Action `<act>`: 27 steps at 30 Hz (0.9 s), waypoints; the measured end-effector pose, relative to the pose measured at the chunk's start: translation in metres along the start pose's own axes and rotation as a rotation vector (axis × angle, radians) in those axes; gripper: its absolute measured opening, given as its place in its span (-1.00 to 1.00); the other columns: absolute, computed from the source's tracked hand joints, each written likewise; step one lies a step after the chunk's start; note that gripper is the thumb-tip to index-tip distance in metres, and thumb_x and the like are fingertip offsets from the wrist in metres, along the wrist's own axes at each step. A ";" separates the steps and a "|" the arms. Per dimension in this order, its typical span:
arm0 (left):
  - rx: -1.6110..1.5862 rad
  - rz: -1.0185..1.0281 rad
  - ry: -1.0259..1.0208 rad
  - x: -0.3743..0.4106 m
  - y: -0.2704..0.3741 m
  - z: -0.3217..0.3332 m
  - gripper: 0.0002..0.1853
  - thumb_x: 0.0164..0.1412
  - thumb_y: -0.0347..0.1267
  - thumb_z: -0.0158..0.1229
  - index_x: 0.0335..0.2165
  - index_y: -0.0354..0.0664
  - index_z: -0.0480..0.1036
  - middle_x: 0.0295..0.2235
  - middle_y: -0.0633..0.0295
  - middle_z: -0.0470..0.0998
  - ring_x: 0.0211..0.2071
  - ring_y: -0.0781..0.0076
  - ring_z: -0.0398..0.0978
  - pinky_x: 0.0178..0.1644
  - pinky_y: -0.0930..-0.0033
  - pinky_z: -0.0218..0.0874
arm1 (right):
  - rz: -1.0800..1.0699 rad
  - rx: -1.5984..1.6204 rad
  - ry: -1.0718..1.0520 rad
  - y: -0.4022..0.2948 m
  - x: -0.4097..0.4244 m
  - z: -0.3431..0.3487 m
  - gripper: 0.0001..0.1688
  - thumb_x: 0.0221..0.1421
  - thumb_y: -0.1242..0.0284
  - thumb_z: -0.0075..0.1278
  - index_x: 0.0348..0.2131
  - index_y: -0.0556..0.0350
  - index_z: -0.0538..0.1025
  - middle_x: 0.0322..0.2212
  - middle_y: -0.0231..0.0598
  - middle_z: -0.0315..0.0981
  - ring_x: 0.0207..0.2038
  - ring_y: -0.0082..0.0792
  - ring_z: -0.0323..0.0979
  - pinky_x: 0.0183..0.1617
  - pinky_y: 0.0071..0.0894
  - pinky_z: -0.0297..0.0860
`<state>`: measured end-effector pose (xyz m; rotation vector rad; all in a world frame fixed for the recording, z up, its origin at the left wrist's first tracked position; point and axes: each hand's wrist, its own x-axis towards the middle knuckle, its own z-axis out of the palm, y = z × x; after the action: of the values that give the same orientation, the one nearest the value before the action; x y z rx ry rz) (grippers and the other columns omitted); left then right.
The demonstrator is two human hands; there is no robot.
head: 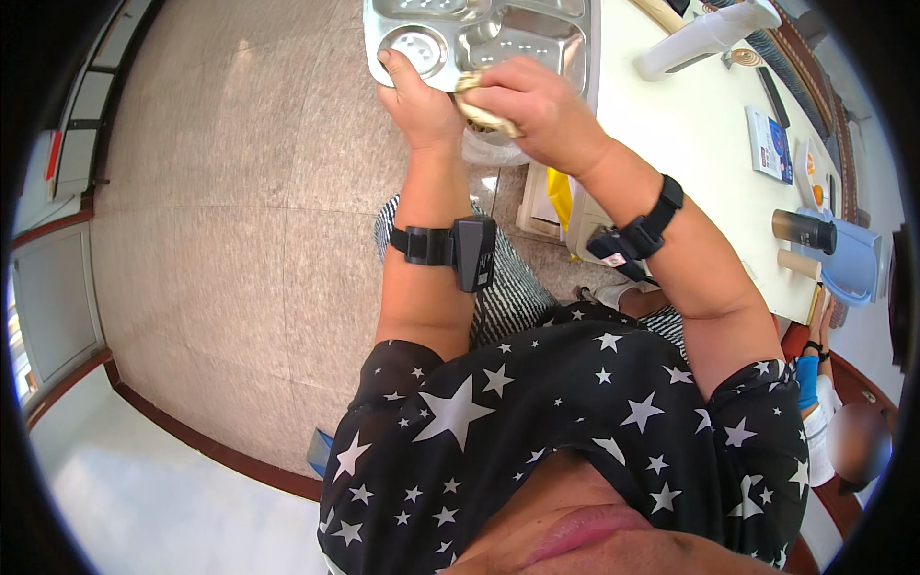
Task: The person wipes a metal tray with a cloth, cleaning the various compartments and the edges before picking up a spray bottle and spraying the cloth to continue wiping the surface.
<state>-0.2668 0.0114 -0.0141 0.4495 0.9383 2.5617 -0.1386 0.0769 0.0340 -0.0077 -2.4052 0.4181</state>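
Observation:
At the top of the head view, a stainless steel compartment tray (451,44) is held out over the floor, beside the table. My left hand (424,108) grips its near left corner, with the thumb on top by the round compartment. My right hand (535,108) is closed around a folded pale yellowish cloth (485,115), which lies against the tray's near edge, close to my left wrist. Below the cloth, a bin with a clear plastic liner (496,149) is partly hidden by my right hand.
The white table (647,122) on the right bears a white plastic container (701,43), a box (769,144), a small tray with orange items (812,172), a black tumbler (803,231) and a blue basket (848,262). Another person (819,424) is at the far right.

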 end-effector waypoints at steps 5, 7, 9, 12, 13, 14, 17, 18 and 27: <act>-0.100 0.025 0.083 0.000 0.001 0.009 -0.48 0.45 -0.10 -0.18 0.06 -0.40 0.25 -0.08 0.09 0.47 -0.09 0.28 0.51 -0.04 0.27 0.40 | 0.127 -0.065 0.039 0.007 -0.005 -0.011 -0.68 -0.14 0.56 0.20 -0.27 -0.03 0.61 -0.30 -0.31 0.54 -0.23 -0.18 0.50 -0.13 -0.29 0.48; -0.016 0.021 0.060 -0.003 0.000 0.005 -0.53 0.46 -0.15 -0.23 0.06 -0.34 0.24 -0.06 0.09 0.46 -0.08 0.24 0.51 -0.06 0.22 0.45 | 0.032 -0.089 0.083 -0.004 0.005 0.002 -0.68 -0.12 0.57 0.16 -0.26 -0.02 0.59 -0.33 -0.31 0.52 -0.24 -0.19 0.49 -0.17 -0.31 0.48; 0.017 0.025 0.051 -0.003 0.000 0.003 -0.56 0.46 -0.18 -0.25 0.06 -0.32 0.24 -0.06 0.09 0.45 -0.08 0.22 0.52 -0.06 0.20 0.48 | -0.005 -0.085 0.061 -0.012 0.007 0.012 -0.67 -0.13 0.58 0.14 -0.25 -0.02 0.58 -0.34 -0.31 0.51 -0.25 -0.20 0.48 -0.19 -0.32 0.48; -0.084 0.007 0.072 -0.005 0.006 0.007 -0.49 0.46 -0.13 -0.22 0.06 -0.41 0.23 -0.06 0.05 0.46 -0.08 0.22 0.51 -0.04 0.23 0.42 | -0.025 -0.166 0.034 -0.008 -0.006 0.002 -0.69 -0.12 0.56 0.12 -0.26 0.00 0.58 -0.33 -0.33 0.49 -0.26 -0.23 0.48 -0.21 -0.34 0.49; -0.096 0.023 0.079 -0.005 0.005 0.008 -0.49 0.47 -0.13 -0.23 0.05 -0.41 0.24 -0.07 0.05 0.46 -0.09 0.22 0.51 -0.05 0.24 0.42 | -0.038 -0.195 0.034 -0.006 -0.011 -0.001 -0.70 -0.12 0.56 0.12 -0.27 0.01 0.58 -0.33 -0.34 0.49 -0.26 -0.23 0.48 -0.21 -0.34 0.49; -0.108 0.038 0.086 -0.003 0.004 0.009 -0.49 0.47 -0.13 -0.24 0.05 -0.41 0.24 -0.08 0.05 0.46 -0.10 0.23 0.51 -0.06 0.25 0.42 | -0.017 -0.183 0.023 -0.003 -0.013 0.000 -0.73 -0.11 0.55 0.11 -0.29 0.00 0.57 -0.33 -0.36 0.50 -0.26 -0.25 0.48 -0.21 -0.37 0.49; 0.002 0.011 0.074 -0.005 0.004 0.006 -0.55 0.46 -0.20 -0.31 -0.01 -0.38 0.29 -0.10 0.07 0.48 -0.12 0.24 0.53 -0.11 0.25 0.46 | -0.133 -0.147 0.051 -0.011 0.006 0.001 -0.75 -0.12 0.54 0.11 -0.32 0.00 0.55 -0.33 -0.38 0.49 -0.27 -0.29 0.47 -0.22 -0.39 0.48; 0.039 -0.009 0.073 -0.007 0.006 0.004 -0.55 0.46 -0.20 -0.32 -0.01 -0.38 0.29 -0.10 0.07 0.48 -0.12 0.24 0.53 -0.10 0.24 0.46 | -0.129 -0.151 0.026 -0.015 0.009 0.006 -0.76 -0.12 0.54 0.10 -0.32 0.00 0.54 -0.33 -0.40 0.48 -0.28 -0.32 0.46 -0.23 -0.41 0.48; 0.020 -0.016 0.039 -0.001 0.003 -0.001 -0.59 0.46 -0.22 -0.30 0.02 -0.33 0.28 -0.07 0.10 0.48 -0.08 0.23 0.51 -0.05 0.21 0.45 | -0.157 -0.215 -0.097 -0.011 0.004 -0.006 -0.62 -0.12 0.59 0.08 -0.21 0.01 0.56 -0.28 -0.37 0.48 -0.27 -0.26 0.46 -0.23 -0.35 0.45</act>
<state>-0.2673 0.0078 -0.0131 0.3978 0.9785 2.5574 -0.1369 0.0692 0.0439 0.1066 -2.5132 0.0883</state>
